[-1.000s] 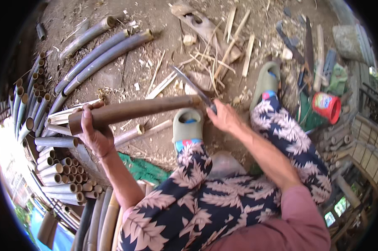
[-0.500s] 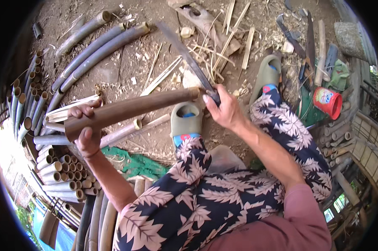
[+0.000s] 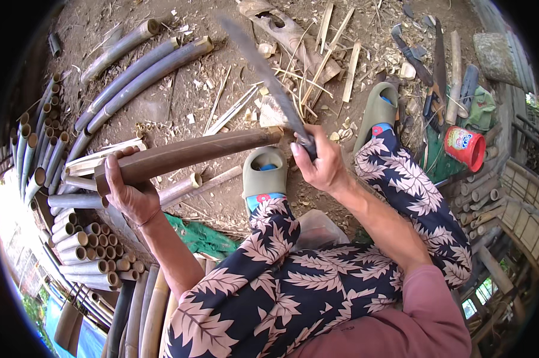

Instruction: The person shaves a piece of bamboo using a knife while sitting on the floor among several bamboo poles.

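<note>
My left hand (image 3: 137,200) is closed round the near-left end of a long brown bamboo piece (image 3: 198,155), its thumb pressed on the face toward me. The bamboo slants up to the right, its pale cut tip just above my left sandal (image 3: 264,173). In my closed right hand (image 3: 324,164) is the dark handle of a long machete (image 3: 263,67). Its blade points up and to the left, slightly blurred, and passes close to the bamboo's right tip. Whether blade and bamboo touch I cannot tell.
Cut bamboo poles (image 3: 153,77) lie on the dirt floor at the far left, above stacked bamboo pieces (image 3: 90,256). A pitted wood block (image 3: 293,42), pale strips and chips lie ahead. To the right are a saw (image 3: 439,65), another blade tool (image 3: 412,56) and a red tub (image 3: 465,148).
My left hand has shifted its hold, and the bamboo has turned and tilted a little. The machete has swung slightly more upright, with my right hand a bit lower.
</note>
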Demonstrator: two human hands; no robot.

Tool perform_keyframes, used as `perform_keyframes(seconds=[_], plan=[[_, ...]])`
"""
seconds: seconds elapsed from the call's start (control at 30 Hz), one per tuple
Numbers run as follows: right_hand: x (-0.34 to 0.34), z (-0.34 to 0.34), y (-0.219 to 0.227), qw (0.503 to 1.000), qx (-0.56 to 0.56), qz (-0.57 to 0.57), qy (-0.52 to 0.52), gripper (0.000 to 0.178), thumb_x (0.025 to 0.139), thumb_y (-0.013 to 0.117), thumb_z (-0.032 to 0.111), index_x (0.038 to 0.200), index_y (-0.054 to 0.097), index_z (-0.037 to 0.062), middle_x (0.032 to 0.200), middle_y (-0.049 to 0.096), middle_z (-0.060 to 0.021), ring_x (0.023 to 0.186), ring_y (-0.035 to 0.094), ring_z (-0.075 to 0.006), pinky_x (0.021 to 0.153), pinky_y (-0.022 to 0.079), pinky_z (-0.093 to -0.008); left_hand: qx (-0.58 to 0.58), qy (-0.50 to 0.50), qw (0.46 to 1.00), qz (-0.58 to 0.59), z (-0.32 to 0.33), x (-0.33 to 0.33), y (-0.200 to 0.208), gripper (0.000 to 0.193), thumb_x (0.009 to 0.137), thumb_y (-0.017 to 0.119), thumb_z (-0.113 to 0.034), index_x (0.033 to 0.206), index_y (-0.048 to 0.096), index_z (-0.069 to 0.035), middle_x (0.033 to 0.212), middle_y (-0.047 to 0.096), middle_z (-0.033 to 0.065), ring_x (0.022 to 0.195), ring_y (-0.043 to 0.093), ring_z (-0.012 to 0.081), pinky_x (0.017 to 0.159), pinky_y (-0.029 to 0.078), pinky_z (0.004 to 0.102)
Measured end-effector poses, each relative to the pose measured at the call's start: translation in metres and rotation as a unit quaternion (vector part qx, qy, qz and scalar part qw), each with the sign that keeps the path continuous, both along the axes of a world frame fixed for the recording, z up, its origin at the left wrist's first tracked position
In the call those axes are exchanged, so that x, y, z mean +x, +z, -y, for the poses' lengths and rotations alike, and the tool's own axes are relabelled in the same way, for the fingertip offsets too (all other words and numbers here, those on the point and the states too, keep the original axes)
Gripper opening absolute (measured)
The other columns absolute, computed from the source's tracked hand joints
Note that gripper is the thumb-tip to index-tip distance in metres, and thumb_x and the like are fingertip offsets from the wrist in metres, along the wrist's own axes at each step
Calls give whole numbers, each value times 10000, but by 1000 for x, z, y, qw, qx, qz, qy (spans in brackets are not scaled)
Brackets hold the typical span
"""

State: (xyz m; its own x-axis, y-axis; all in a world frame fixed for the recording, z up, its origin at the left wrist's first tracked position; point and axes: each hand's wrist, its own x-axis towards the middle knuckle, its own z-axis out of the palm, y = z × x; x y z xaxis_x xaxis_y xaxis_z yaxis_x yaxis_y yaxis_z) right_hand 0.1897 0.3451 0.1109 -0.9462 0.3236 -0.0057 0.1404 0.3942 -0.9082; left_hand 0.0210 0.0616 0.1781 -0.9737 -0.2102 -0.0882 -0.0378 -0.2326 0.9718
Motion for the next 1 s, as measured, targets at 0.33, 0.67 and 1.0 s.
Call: perform_keyframes(seconds=[0.33, 0.67, 1.0], plan=[[0, -5, -12, 992, 32, 116, 28, 324, 948, 554, 312, 984, 490, -4, 662, 610, -215, 610, 638, -383, 542, 500, -421, 85, -143, 985, -34, 31, 3, -7, 360, 843, 681, -194, 1130, 494, -83, 1010, 624, 100, 1057, 599, 302, 1032, 396, 488], [8, -11, -24, 974, 92, 195, 70, 349, 934, 570, 324, 969, 496, -15, 619, 586, -204, 577, 665, -310, 498, 514, -408, 47, -298, 951, -66, 46, 1, 1, 498, 775, 742, -215, 1161, 449, -99, 1063, 569, 80, 1133, 559, 288, 1140, 274, 507], [20, -21, -43, 954, 9, 285, 90, 348, 937, 552, 334, 976, 526, -11, 708, 634, -246, 649, 647, -426, 570, 509, -465, 20, -396, 915, -70, 53, -10, 15, 566, 645, 855, -282, 1046, 469, -180, 1028, 544, 48, 1150, 513, 289, 1105, 296, 572]])
